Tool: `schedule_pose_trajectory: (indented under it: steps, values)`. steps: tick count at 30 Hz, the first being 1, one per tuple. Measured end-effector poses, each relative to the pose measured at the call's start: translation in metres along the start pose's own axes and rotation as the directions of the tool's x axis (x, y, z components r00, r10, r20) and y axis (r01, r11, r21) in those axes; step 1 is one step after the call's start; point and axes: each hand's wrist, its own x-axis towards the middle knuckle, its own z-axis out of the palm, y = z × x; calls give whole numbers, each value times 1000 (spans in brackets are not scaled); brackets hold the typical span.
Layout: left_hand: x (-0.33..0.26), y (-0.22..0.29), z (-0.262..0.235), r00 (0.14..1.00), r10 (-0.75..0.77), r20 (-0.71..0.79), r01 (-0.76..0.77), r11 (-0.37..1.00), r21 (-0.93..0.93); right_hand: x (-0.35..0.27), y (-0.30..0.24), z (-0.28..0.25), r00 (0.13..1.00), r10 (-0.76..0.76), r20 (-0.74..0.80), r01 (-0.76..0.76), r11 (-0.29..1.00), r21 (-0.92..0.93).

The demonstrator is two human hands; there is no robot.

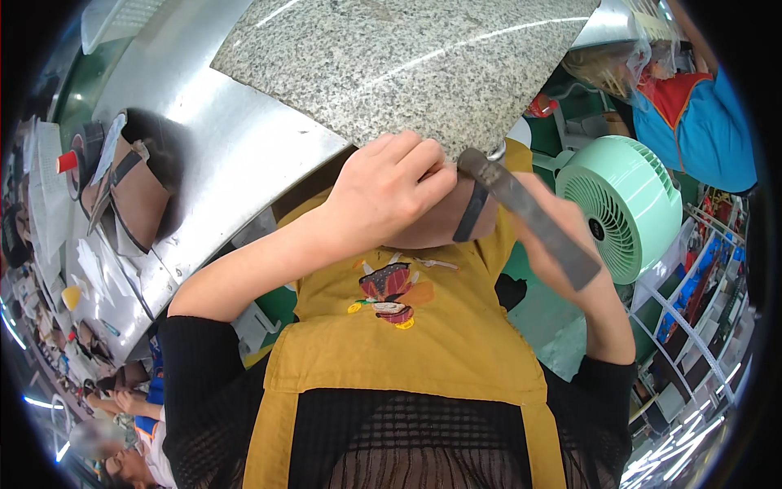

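My left hand [395, 183] is closed at the near edge of the granite slab [391, 65]. Its fingers pinch the edge of a brownish-pink leather bag [432, 231], which hangs down against my mustard apron [407, 350]. A black strap [471, 213] runs across the bag. Just right of that, my right hand [550, 216] is wrapped round a hammer, slightly smeared by motion. The hammer's long dark head [533, 220] slants in front of that hand, its upper end close to my left fingers. The hammer's handle is hidden by its head and my hand.
A metal bench [220, 130] extends left, bearing a similar brownish-pink bag [138, 196] and a tape roll [91, 151]. At right stands a mint-green fan [623, 208], with a white wire rack [692, 334] below it. A person in blue [700, 130] is at upper right.
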Motion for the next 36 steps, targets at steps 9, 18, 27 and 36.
schedule_pose_trajectory:
  steps: [9,18,27,36]
  values:
    - [-4,-4,0,998,-39,-45,39,999,0,8,-5,3,1000,-30,-1,30,992,-123]
    - [-12,-9,-5,1000,4,-14,-4,1000,-17,6,-4,-4,999,-27,-29,28,999,32]
    - [-9,-6,-7,993,109,-34,-107,992,62,8,-9,-7,997,-71,-36,72,997,19]
    - [-11,-5,-8,995,101,-14,-100,992,83,9,-21,0,997,-5,-83,7,1000,27]
